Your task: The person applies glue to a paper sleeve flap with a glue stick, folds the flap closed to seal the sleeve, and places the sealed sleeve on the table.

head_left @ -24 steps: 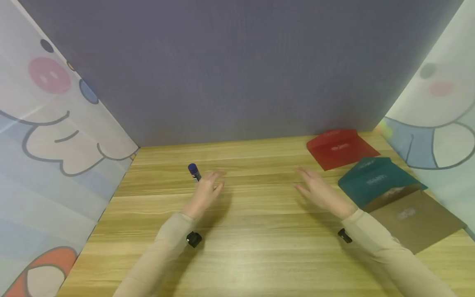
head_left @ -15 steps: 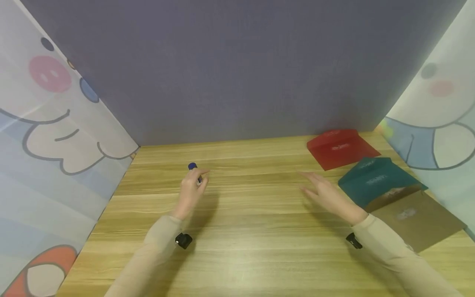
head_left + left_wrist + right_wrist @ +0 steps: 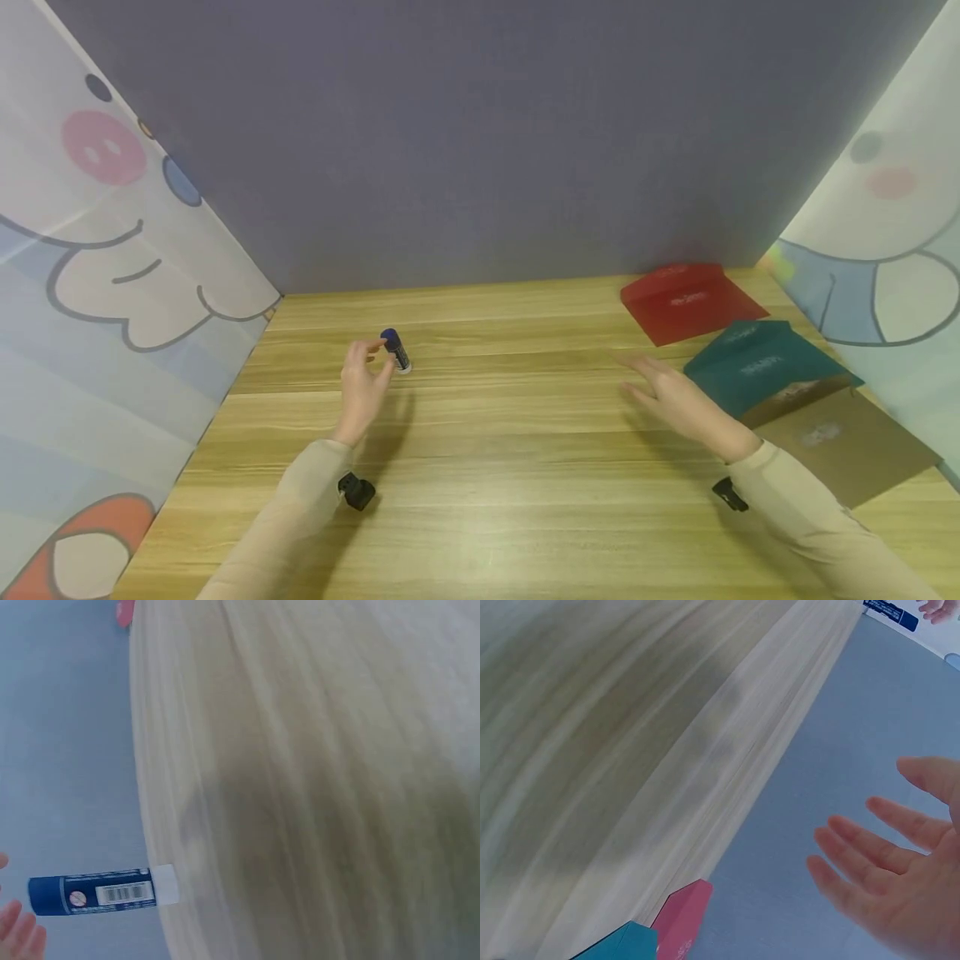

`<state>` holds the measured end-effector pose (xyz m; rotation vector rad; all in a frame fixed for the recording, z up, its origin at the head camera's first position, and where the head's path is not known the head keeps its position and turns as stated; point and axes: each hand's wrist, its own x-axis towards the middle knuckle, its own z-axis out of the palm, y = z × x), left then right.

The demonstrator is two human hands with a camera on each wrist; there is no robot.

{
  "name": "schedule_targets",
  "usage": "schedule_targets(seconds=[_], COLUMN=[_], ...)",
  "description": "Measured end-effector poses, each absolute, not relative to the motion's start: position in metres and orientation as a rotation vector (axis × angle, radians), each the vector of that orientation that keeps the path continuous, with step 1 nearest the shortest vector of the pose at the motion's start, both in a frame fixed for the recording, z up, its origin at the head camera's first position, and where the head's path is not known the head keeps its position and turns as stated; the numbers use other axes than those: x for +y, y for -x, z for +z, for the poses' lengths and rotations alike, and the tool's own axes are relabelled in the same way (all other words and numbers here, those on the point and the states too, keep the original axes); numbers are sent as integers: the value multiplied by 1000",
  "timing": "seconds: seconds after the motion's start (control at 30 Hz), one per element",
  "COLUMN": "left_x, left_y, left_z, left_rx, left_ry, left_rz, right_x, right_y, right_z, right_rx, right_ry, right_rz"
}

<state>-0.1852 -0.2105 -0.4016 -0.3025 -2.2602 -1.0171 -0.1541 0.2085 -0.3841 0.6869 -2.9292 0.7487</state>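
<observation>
My left hand (image 3: 363, 383) was wide, thumb and fingers parted just beside the blue tube (image 3: 398, 353), which stood upright (white end down) on the wooden table (image 3: 480, 467). My right hand (image 3: 678, 402), fingers loosely extended and thumb apart, hung near the teal envelope (image 3: 765, 362).

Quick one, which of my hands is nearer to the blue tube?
Left. Your left hand is just left of the blue tube, fingertips near its cap; your right hand is far to its right, by the teal envelope.
</observation>
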Motion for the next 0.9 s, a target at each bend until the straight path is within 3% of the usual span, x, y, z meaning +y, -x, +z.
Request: schedule_targets(seconds=[0.53, 0.9], left_x=[-219, -219], left_y=[204, 215], left_z=[-415, -420], left_rx=[-2521, -2498], left_ry=[-92, -164], left_rz=[-1499, -1604], right_x=[212, 211], right_y=[153, 152], right_z=[-387, -388], right_rx=[-2918, -2905], right_ry=[-676, -690], right_rz=[759, 806])
